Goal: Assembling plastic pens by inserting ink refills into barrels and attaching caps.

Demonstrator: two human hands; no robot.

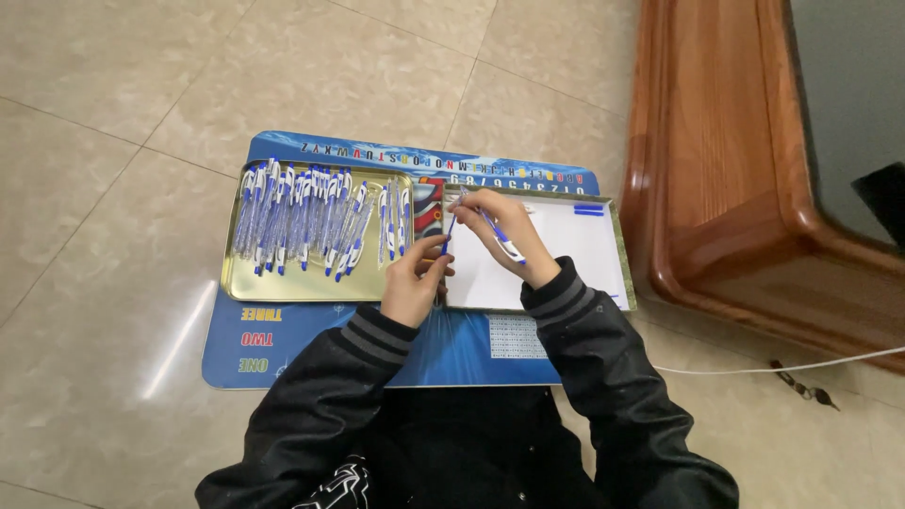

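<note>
My left hand [412,281] pinches a small blue pen part [448,236] between thumb and fingers. My right hand [500,234] grips a blue-and-white pen [501,240] just above the left hand, and the two pieces nearly touch. Both hands hover over the gap between a gold metal tray [302,283] filled with several blue-and-white pens [302,212] on the left and a tray lined in white [575,254] on the right. Two small blue parts [589,209] lie at the far edge of the white tray.
Both trays rest on a blue printed mat [283,349] on a beige tiled floor. A wooden furniture base [716,188] stands to the right. A white cable [782,366] and a small dark key-like object [801,385] lie on the floor by it.
</note>
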